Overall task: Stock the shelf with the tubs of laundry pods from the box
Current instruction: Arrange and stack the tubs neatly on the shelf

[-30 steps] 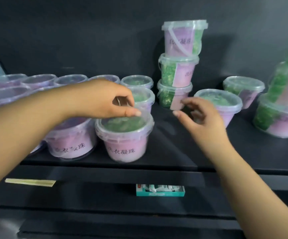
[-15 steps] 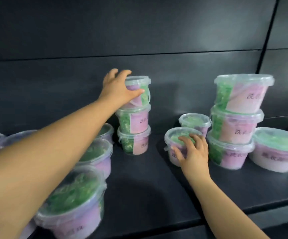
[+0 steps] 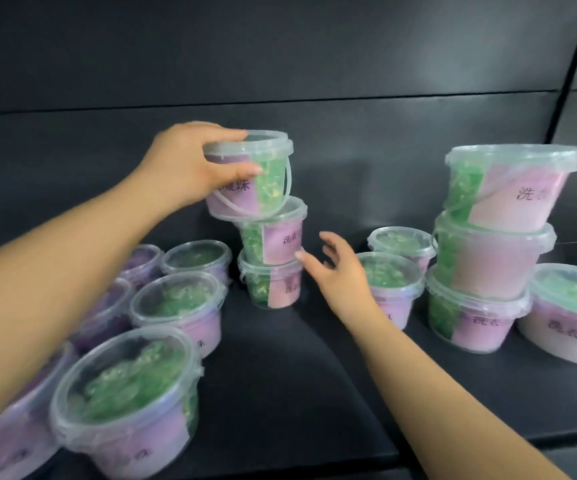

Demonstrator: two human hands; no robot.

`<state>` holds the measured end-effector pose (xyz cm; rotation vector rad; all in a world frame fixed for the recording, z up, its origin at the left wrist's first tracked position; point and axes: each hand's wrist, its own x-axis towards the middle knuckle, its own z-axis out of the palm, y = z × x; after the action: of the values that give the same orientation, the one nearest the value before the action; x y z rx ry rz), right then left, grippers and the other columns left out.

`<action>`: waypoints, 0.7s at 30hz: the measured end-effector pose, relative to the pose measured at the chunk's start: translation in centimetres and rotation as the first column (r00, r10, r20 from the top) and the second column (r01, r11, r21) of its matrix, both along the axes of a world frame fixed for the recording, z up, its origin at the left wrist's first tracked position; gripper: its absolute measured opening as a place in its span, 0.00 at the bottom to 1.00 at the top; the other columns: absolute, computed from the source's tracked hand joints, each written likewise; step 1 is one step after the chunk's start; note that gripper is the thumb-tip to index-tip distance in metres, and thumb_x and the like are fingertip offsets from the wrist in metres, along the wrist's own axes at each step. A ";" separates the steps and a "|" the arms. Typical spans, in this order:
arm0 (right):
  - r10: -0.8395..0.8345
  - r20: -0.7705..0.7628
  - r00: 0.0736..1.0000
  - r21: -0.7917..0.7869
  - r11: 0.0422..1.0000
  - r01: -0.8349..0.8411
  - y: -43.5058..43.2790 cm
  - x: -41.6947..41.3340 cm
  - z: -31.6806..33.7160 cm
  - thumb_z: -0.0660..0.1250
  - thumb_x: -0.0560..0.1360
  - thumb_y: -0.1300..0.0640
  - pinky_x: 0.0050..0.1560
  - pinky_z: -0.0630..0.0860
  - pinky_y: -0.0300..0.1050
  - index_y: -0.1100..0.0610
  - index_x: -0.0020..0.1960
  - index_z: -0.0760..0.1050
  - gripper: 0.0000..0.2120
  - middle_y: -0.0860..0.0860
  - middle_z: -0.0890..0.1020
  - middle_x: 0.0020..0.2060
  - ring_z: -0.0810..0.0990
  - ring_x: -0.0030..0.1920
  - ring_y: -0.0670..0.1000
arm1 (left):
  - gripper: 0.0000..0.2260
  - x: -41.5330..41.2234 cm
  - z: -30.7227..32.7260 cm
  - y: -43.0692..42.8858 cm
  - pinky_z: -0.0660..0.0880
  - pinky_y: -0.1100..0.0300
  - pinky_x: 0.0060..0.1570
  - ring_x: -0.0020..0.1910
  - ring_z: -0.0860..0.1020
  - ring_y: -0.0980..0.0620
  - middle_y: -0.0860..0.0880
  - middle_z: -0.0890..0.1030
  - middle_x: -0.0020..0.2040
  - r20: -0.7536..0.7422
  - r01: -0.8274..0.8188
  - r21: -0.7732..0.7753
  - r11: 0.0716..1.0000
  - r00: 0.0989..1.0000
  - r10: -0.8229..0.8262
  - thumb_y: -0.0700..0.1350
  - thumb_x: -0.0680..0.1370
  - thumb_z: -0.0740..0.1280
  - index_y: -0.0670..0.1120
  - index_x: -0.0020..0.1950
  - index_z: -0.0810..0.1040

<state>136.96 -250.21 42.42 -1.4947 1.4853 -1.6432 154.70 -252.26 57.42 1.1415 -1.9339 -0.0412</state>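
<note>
Clear tubs of green laundry pods with pink labels stand on a dark shelf (image 3: 290, 382). My left hand (image 3: 190, 168) grips the top tub (image 3: 263, 174) of a three-high stack at the back; that tub is tilted and shifted left off the middle tub (image 3: 275, 237), which sits on the bottom tub (image 3: 271, 284). My right hand (image 3: 339, 268) hovers open just right of the stack's lower tubs, thumb near the bottom tub's rim. No box is in view.
Several single tubs (image 3: 176, 306) line the left side, the nearest at the front edge (image 3: 124, 403). On the right stands another three-high stack (image 3: 494, 258) with single tubs (image 3: 394, 285) beside it. Bare shelf lies between the groups.
My left hand has closed on the top tub and pulled it leftward, tilting it. My right hand left the single tub on the right and moved toward the stack's base.
</note>
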 end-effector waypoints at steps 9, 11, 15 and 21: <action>0.141 -0.336 0.931 0.040 0.990 -0.135 -7.5 -0.1 4.2 0.75 0.67 0.60 0.68 0.62 0.40 0.55 0.61 0.74 0.24 0.58 0.65 0.67 0.64 0.69 0.53 | 0.28 4.8 -4.3 9.6 0.59 0.86 0.49 0.47 0.71 0.74 0.64 0.76 0.52 0.053 0.014 0.208 0.978 0.998 -0.026 0.58 0.53 0.76 0.59 0.53 0.79; 0.086 -0.383 0.920 0.011 0.996 -0.089 -8.2 -0.1 4.5 0.78 0.64 0.58 0.65 0.68 0.44 0.57 0.56 0.78 0.22 0.57 0.72 0.61 0.71 0.63 0.54 | 0.28 3.6 -6.3 11.5 0.54 0.89 0.47 0.48 0.65 0.84 0.72 0.70 0.51 0.090 0.104 0.255 0.961 0.987 -0.131 0.61 0.52 0.74 0.65 0.52 0.75; 0.073 -0.402 0.913 -0.007 0.997 -0.083 -6.9 -0.3 5.8 0.78 0.62 0.57 0.60 0.70 0.39 0.60 0.56 0.78 0.23 0.55 0.76 0.57 0.75 0.54 0.49 | 0.27 0.4 -9.6 12.7 0.48 0.82 0.59 0.63 0.59 0.72 0.67 0.67 0.60 0.193 0.156 0.238 0.959 0.960 -0.203 0.59 0.61 0.72 0.67 0.57 0.66; 0.037 -0.416 0.909 -0.118 0.989 -0.094 -1.2 -2.0 8.8 0.78 0.63 0.56 0.51 0.69 0.27 0.55 0.55 0.79 0.22 0.51 0.74 0.53 0.73 0.53 0.45 | 0.29 -1.9 -13.4 12.9 0.42 0.82 0.55 0.67 0.51 0.64 0.59 0.64 0.70 0.257 0.133 0.275 0.952 0.944 -0.206 0.58 0.67 0.70 0.58 0.67 0.69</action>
<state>134.91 -251.37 51.18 -2.0458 1.5321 -1.4728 152.79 -239.32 44.05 1.1920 -2.3332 -0.2380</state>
